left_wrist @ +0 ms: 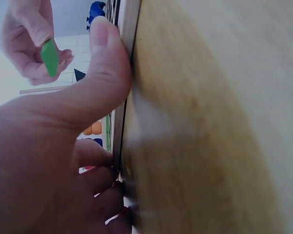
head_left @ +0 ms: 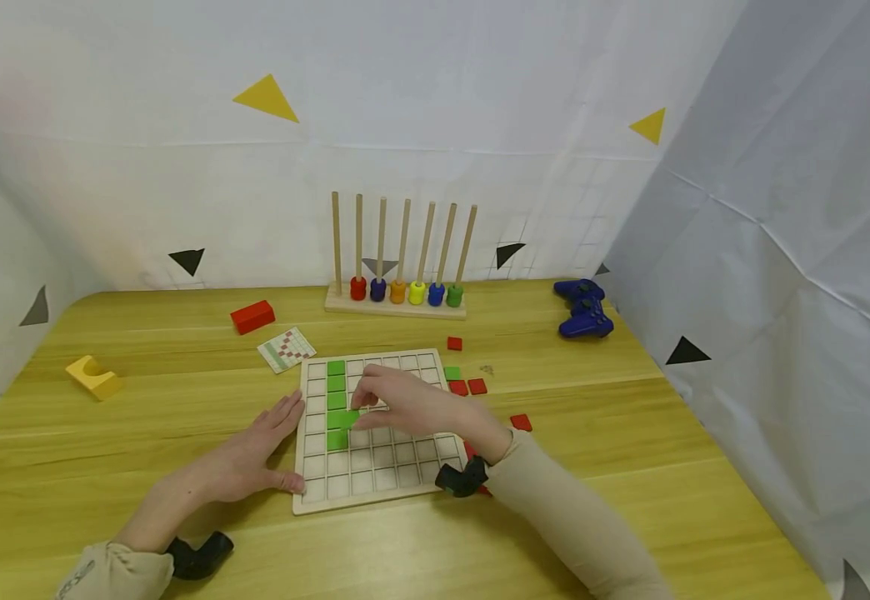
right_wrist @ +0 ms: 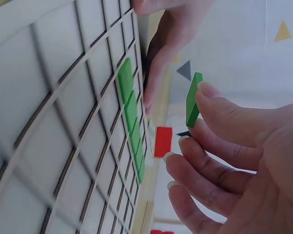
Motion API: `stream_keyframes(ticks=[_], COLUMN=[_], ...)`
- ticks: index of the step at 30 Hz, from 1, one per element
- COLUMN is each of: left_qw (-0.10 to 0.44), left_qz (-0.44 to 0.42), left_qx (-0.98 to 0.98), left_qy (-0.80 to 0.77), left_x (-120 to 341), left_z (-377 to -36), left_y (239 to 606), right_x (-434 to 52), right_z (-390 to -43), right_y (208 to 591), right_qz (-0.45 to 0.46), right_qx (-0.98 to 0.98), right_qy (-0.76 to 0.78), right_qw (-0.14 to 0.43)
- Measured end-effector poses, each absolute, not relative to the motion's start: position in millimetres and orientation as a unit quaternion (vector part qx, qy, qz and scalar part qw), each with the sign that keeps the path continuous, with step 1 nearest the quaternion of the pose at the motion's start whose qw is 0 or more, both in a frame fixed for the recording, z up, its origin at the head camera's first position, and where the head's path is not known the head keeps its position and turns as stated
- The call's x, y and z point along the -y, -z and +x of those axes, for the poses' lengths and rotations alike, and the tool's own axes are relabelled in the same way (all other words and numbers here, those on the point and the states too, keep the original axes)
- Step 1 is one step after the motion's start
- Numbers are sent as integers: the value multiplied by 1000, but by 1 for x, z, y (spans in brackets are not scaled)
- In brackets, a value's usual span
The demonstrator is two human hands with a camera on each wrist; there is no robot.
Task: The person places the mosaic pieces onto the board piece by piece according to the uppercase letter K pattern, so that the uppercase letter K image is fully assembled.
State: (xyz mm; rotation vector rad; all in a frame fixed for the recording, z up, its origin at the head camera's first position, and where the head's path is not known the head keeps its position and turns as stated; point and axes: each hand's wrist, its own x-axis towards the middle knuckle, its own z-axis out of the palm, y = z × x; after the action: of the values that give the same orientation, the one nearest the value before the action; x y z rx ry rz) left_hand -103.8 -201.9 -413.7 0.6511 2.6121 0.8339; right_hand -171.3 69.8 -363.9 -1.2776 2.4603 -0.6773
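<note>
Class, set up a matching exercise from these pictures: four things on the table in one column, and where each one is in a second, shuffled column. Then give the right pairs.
Things
1. green tile
2. blue game controller
3. yellow block
4. left hand

Places
A. far right of the table
B. pinched in the right hand above the grid board
C. resting against the board's left edge
D. near the table's left edge

Pairs: 1-B, 2-A, 3-D, 4-C

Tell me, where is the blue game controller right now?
In the head view the blue game controller lies at the far right of the wooden table, right of the peg rack with its coloured rings, close to the white curtain.
</note>
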Motion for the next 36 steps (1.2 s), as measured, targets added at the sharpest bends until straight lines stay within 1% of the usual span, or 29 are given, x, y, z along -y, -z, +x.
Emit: stream_keyframes(ticks=[4, 11, 26, 36], left_qw=[165, 159, 161, 165], left_qz=[230, 233, 234, 232], left_qx=[-913, -914, -913, -913], left_qy=[-293, -293, -294, -292], left_x=[201, 203, 203, 202], left_z=[-104, -102, -104, -105], left_y=[413, 413, 414, 413], right_x=[-63, -56, -44, -40], right_z=[-170, -169, -158, -154], right_y=[368, 375, 384, 387], right_qz=[-442, -453, -471, -468], right_qx=[-853, -857, -861, -863], right_qy=[235, 211, 113, 98], right_qw=[144, 127, 157, 163])
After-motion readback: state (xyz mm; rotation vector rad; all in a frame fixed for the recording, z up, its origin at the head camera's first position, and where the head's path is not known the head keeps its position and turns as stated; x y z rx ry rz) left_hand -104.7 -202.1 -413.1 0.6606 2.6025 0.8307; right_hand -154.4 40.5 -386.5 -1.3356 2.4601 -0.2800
